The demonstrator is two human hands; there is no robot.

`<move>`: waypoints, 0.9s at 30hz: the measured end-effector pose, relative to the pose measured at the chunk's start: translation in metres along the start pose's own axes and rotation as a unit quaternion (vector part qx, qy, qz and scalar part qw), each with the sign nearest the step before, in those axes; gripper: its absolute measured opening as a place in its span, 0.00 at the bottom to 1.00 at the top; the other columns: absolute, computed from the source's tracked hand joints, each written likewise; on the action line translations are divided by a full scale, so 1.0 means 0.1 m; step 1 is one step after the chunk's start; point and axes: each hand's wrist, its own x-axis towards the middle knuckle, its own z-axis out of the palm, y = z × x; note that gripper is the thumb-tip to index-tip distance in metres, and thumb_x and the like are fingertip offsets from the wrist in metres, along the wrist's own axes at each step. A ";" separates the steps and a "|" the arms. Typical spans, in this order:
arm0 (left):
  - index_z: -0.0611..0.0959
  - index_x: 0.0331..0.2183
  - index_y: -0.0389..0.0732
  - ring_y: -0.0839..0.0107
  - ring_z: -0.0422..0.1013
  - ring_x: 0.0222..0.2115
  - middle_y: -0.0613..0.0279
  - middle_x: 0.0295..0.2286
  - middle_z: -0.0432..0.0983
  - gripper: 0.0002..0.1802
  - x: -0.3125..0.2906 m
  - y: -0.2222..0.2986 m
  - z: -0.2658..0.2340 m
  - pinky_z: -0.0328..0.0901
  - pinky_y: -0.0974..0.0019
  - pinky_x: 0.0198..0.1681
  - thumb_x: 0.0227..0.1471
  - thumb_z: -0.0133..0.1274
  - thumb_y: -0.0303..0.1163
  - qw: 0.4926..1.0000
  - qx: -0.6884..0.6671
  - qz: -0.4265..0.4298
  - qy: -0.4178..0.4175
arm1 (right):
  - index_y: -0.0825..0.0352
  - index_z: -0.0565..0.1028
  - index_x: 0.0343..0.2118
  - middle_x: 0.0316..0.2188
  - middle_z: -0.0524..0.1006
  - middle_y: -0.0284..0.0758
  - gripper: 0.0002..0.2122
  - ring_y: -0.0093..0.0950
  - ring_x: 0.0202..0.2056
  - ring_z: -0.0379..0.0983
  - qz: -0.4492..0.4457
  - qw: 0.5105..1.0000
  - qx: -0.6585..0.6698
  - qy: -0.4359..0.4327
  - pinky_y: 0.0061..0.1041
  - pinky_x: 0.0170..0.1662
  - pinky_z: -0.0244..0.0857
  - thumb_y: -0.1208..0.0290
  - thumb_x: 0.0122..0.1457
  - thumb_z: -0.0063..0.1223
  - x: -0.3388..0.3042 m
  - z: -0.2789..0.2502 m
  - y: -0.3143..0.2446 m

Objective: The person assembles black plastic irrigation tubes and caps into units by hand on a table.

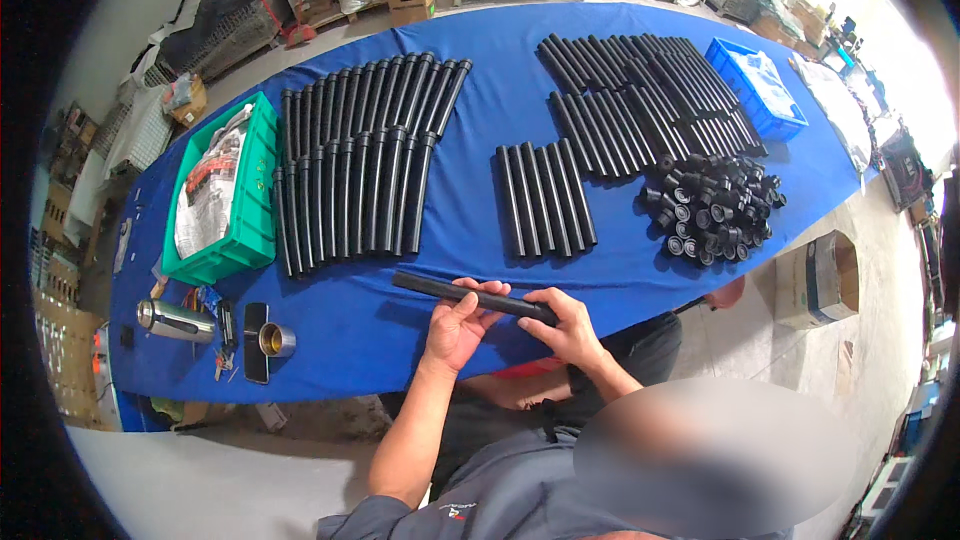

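Note:
A black tube [425, 285] lies slantwise across both hands, just over the table's near edge. Beneath its middle, my left hand [458, 330] grips it with thumb and fingers. My right hand [568, 328] is wrapped round the tube's right end; whether a cap sits there is hidden by the fingers. Ahead of the hands is a row of several plain black tubes [545, 200]. Farther right lie more tubes [600, 130] in rows, with a heap of black caps [715, 210] nearer me. Capped tubes [365, 150] lie side by side in two rows on the left.
A blue cloth [480, 70] covers the table. On the left stands a green crate [265, 190] with plastic bags, near a steel flask [175, 321], a phone [256, 345] and a metal cup [277, 340]. A blue tray [790, 127] sits far right; a cardboard box [815, 280] stands on the floor.

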 end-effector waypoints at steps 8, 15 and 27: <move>0.75 0.44 0.40 0.50 0.68 0.54 0.46 0.46 0.75 0.11 0.01 -0.01 0.03 0.65 0.44 0.57 0.58 0.52 0.25 1.000 -0.003 -0.001 0.000 | 0.70 0.74 0.42 0.34 0.76 0.41 0.16 0.37 0.34 0.75 -0.074 0.995 -0.015 0.058 0.31 0.37 0.69 0.74 0.51 0.64 -0.01 0.05 0.06; 0.76 0.44 0.41 0.50 0.67 0.54 0.46 0.46 0.75 0.11 0.02 -0.01 -0.01 0.66 0.44 0.56 0.58 0.52 0.24 1.000 0.009 0.002 -0.019 | 0.70 0.75 0.42 0.35 0.77 0.40 0.16 0.36 0.35 0.76 -0.022 0.999 -0.024 0.035 0.30 0.38 0.69 0.72 0.50 0.65 -0.01 0.04 0.03; 0.75 0.43 0.43 0.51 0.69 0.53 0.47 0.45 0.76 0.11 0.00 0.00 0.01 0.65 0.46 0.57 0.57 0.54 0.24 1.000 0.008 0.007 0.006 | 0.69 0.74 0.41 0.36 0.76 0.43 0.16 0.40 0.37 0.76 0.047 0.998 0.051 0.009 0.31 0.37 0.71 0.75 0.49 0.66 -0.01 0.01 -0.02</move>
